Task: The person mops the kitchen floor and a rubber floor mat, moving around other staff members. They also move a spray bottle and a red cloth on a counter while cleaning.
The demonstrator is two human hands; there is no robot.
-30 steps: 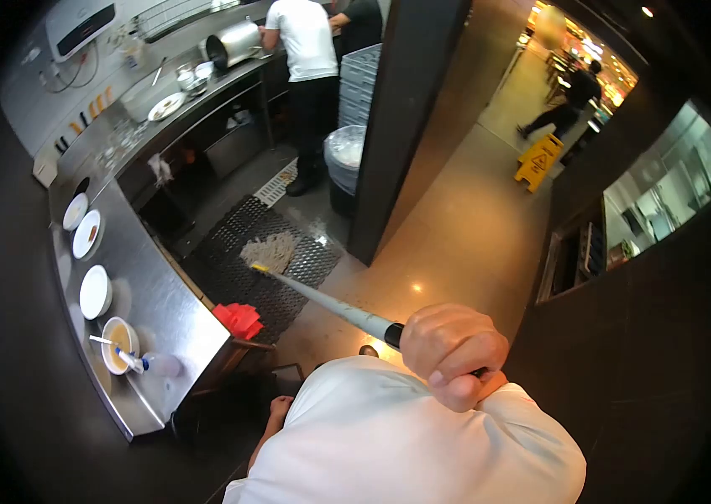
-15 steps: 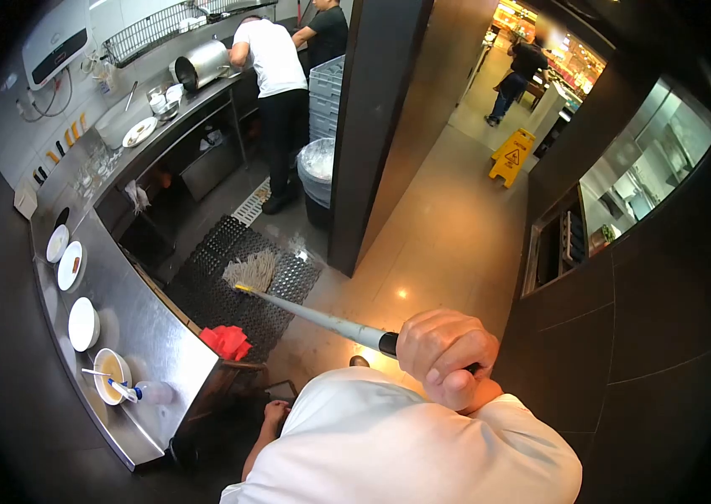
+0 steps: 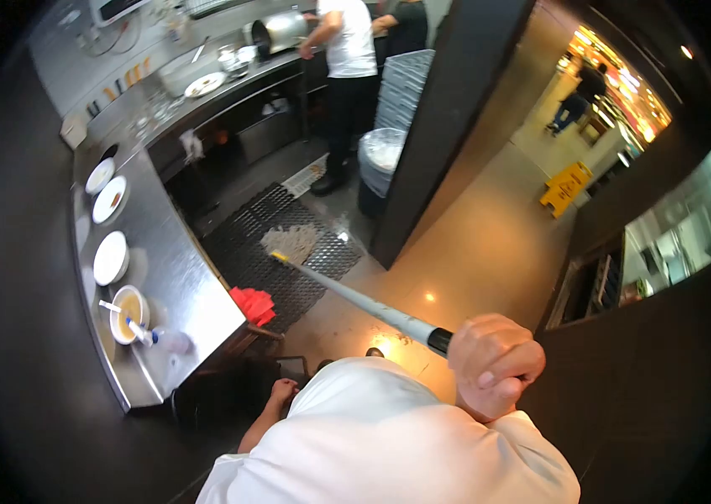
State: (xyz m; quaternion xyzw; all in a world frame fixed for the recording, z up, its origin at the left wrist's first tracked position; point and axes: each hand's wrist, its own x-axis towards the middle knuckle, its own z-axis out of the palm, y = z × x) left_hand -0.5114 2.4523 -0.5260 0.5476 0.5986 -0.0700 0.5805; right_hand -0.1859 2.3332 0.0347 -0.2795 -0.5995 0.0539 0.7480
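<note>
My right hand [image 3: 496, 361] is closed around the black grip at the upper end of a mop's grey pole [image 3: 364, 307]. The pole slants away to a yellow clamp, and the pale string mop head [image 3: 295, 240] lies spread on a black perforated rubber mat [image 3: 246, 252]. My left hand [image 3: 284, 390] is low beside my white shirt, near a dark frame under the counter's end. Its fingers look curled, and whatever they hold, if anything, is hidden.
The steel counter [image 3: 179, 294] at left carries white dishes, a bowl of yellowish liquid [image 3: 131, 315] and a spray bottle [image 3: 169, 339]. A red cloth [image 3: 253, 306] hangs at its edge. A co-worker [image 3: 348, 50] stands near a lined bin [image 3: 382, 153]. A yellow caution sign [image 3: 566, 188] stands right of a dark pillar.
The view has shifted, so the counter, mat and mop appear farther right and higher. My right hand sits farther right and lower, still on the mop. The white-shirted co-worker's arm has moved.
</note>
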